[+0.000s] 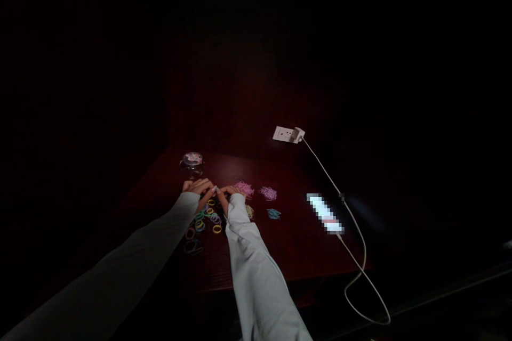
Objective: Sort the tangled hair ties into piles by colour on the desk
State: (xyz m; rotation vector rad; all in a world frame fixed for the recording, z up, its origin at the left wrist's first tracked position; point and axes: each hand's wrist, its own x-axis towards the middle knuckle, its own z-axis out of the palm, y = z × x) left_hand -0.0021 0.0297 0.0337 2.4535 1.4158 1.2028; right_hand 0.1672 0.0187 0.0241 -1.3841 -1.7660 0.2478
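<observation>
From where I stand, the person's left sleeve [148,250], pale and mostly in shadow, reaches in across the dark reddish surface [288,256]. A clear jar [192,168] with a patterned lid sits just beyond the left hand [199,187], whose fingers are bent, thumb and forefinger drawn in. Below it lie loose coloured rings [217,232], yellow, green, purple and pink, scattered on the surface, some overlapping. The right hand [231,191] comes in tip to tip with the left; each grip looks nearly closed, but I cannot tell whether anything is pinched there. Next to the right hand sit a pink pile [244,188] and a partly hidden pale yellow pile [250,212], then a lilac pile [268,193] with a blue pile [274,214] nearer. Further right, a wall socket [282,134] carries a white charger [298,134], and its cable [364,248] loops round to a lit, blurred-out device [325,214].
</observation>
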